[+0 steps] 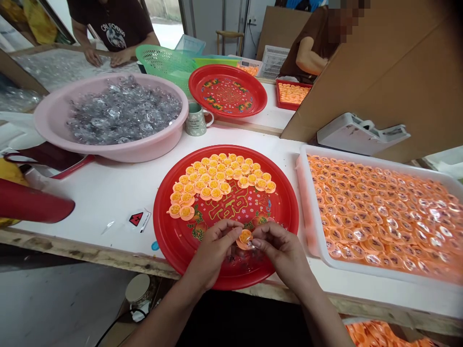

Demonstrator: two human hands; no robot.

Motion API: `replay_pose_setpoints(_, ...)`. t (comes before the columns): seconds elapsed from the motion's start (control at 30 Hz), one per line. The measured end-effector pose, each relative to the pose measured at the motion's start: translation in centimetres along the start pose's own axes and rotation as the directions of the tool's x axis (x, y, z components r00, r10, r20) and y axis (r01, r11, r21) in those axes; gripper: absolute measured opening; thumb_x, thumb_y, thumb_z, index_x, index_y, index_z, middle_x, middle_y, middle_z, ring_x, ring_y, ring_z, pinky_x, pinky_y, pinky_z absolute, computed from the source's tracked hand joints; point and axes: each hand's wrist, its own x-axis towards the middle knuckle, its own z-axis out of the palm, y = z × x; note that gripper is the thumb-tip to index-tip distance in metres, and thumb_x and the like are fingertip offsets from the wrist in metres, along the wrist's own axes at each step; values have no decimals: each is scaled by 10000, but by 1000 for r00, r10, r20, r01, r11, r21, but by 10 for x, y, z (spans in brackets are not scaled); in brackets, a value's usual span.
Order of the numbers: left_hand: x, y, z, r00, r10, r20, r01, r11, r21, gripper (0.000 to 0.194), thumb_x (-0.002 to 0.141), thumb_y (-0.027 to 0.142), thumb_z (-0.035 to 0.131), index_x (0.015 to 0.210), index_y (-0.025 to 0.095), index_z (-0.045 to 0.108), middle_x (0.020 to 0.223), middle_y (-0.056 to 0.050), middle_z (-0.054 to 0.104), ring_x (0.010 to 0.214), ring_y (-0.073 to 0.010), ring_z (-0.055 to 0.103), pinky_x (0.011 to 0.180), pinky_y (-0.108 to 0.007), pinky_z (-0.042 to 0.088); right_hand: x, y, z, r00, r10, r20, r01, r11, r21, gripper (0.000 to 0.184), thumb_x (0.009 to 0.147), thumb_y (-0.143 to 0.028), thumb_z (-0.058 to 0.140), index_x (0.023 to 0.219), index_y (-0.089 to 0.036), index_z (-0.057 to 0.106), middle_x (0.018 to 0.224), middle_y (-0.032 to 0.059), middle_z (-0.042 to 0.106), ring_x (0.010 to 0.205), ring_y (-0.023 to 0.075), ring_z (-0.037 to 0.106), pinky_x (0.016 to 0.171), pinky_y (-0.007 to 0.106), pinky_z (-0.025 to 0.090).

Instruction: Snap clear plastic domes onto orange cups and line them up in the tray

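Both my hands meet over the near edge of a round red tray (282, 193) and pinch one small orange cap piece (245, 237) between them. My left hand (213, 250) grips it from the left, my right hand (280, 248) from the right, fingers closed on it. Several rows of the same orange-and-yellow pieces (220, 180) lie across the far half of the tray. A few clear plastic bits sit on the tray under my hands.
A white tray (304, 193) full of orange pieces stands at the right. A pink basin (47, 120) of clear plastic caps sits far left, with a mug (195, 120), a second red tray (227, 91) and a green basket (162, 58) beyond. Two other people work at the back.
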Motion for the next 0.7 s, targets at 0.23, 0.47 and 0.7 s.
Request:
replay_pose_setpoints(0.23,1,-11,1,998,35,59,-34,999,-23,262,747,395,740,782,163,626,700,30,614,637,-109,601,575,-208,518,-2,-11,1,981,-152,117,179,948,-264,139,841,-98,592,757,-209,591,727,-30,588,687,118,544,637,217,438)
replay_pose_setpoints(0.47,-11,-5,4,979,121,164,-168,937,308,359,850,313,611,1187,202,659,1153,-71,687,1085,-235,621,978,-381,478,-3,-3,2,958,-287,6,266,879,-396,166,820,-47,565,788,-206,601,756,-9,617,697,133,577,632,225,466)
replay_pose_setpoints(0.7,-14,-5,-3,917,330,224,-399,753,524,409,844,167,557,1243,224,618,1198,-47,681,1128,-200,617,1004,-336,470,-11,7,8,929,-366,-59,301,836,-458,209,845,-62,565,955,-235,605,871,-10,668,756,128,632,681,224,510)
